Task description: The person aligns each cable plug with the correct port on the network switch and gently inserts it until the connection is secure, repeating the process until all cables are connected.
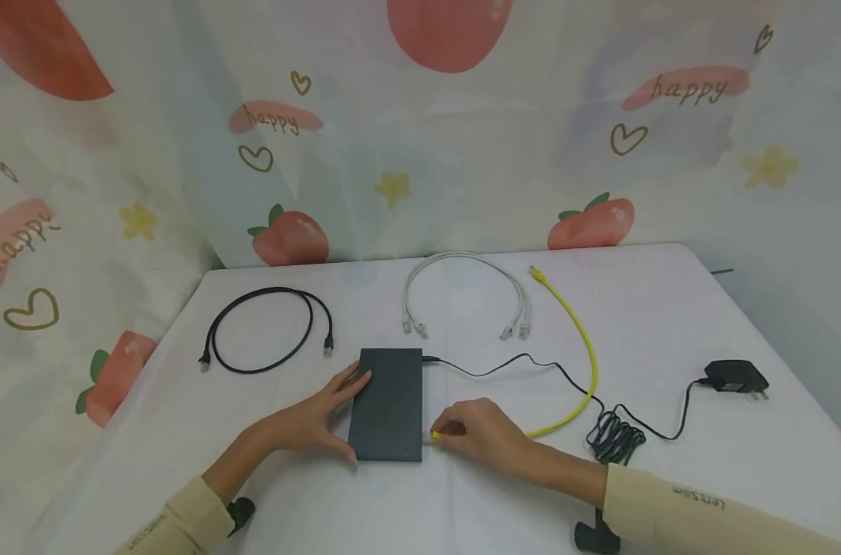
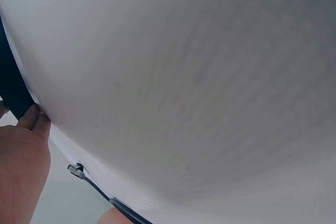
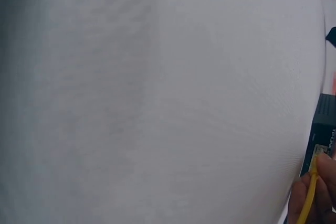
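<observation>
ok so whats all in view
network box: 1, charcoal, centre
held Ethernet cable: 1, yellow, box's right
looped Ethernet cable: 1, black, back left
arched Ethernet cables: 2, whitish, back centre
power adapter: 1, black, far right
power cord: 1, black, adapter to box
tablecloth: 1, white, underneath
strawberry-print backdrop: 1, pastel, behind
rod: 1, dark, right edge
wrist gear: 2, black, by sleeves
sleeves: 2, beige, lower edge
left hand: 1, on box's left
right hand: 1, pinching held cable

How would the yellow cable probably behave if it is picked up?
The yellow cable is probably springy rather than limp, since it holds one smooth, wide curve. It looks light, being thin. Its far plug lies loose, so it may swing or trail.
</observation>
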Action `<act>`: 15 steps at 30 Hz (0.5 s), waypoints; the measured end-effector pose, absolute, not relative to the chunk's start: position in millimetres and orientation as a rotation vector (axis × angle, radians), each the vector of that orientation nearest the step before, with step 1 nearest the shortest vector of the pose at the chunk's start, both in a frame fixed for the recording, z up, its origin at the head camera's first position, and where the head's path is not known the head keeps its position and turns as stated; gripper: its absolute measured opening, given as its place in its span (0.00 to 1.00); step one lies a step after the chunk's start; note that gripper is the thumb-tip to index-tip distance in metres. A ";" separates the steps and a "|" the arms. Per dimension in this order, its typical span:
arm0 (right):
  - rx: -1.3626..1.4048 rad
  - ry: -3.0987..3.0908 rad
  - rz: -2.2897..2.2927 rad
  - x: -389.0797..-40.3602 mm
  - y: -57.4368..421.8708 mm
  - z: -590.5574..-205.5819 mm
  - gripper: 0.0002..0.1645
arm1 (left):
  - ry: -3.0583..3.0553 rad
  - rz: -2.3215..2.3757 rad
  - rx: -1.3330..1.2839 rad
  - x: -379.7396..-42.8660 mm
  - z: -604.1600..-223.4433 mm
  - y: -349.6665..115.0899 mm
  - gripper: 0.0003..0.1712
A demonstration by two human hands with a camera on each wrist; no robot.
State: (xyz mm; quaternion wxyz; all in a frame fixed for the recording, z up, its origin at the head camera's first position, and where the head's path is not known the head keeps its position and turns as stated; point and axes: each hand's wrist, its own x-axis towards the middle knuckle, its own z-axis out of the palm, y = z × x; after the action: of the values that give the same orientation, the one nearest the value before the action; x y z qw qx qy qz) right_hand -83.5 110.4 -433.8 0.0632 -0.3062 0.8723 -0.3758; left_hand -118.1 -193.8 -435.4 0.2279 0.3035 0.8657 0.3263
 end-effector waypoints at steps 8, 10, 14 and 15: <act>-0.951 2.612 -1.173 -84.0 110.5 -432.8 0.06 | 2.379 0.897 0.822 -118.1 -435.2 -192.7 0.69; -0.950 2.602 -1.176 -83.9 110.4 -433.1 0.06 | 2.380 0.893 0.815 -118.1 -435.6 -192.9 0.69; -0.966 2.606 -1.156 -84.6 109.6 -435.0 0.06 | 2.381 0.893 0.814 -117.9 -435.6 -193.0 0.69; -0.969 2.611 -1.143 -84.9 109.1 -435.8 0.06 | 2.382 0.894 0.817 -118.0 -435.6 -193.0 0.69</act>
State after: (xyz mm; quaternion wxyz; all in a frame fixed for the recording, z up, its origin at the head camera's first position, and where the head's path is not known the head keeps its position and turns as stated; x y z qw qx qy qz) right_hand -84.9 109.1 -435.8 0.0656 -0.3212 0.8654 -0.3789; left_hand -118.0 -193.0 -435.6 0.2324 0.2973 0.8670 0.3255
